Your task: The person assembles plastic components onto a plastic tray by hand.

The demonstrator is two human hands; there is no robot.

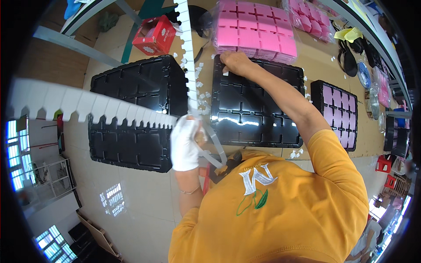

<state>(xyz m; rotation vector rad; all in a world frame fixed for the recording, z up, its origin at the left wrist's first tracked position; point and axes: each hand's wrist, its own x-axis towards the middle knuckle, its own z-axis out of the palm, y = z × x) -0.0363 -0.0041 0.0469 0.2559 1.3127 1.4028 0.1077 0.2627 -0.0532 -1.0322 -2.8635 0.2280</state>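
Note:
My left hand [185, 142], in a white glove, is closed on a long white notched strip [87, 105]. One length runs off to the left; another rises from the hand toward the top of the view. A translucent loose band [215, 142] loops beside the glove. My bare right hand [235, 63] reaches across a black plastic tray [256, 116] to its far left corner. Its fingers are bent down there, by a small white piece [226, 73]; what they hold, if anything, is hidden.
On the left stands a stack of black trays [131, 114], with a red box [154, 37] beyond it. Bagged pink foam inserts [256, 33] sit behind the tray. To the right lies a smaller black tray with pink pieces [337, 109]. White scraps [204, 103] dot the brown table.

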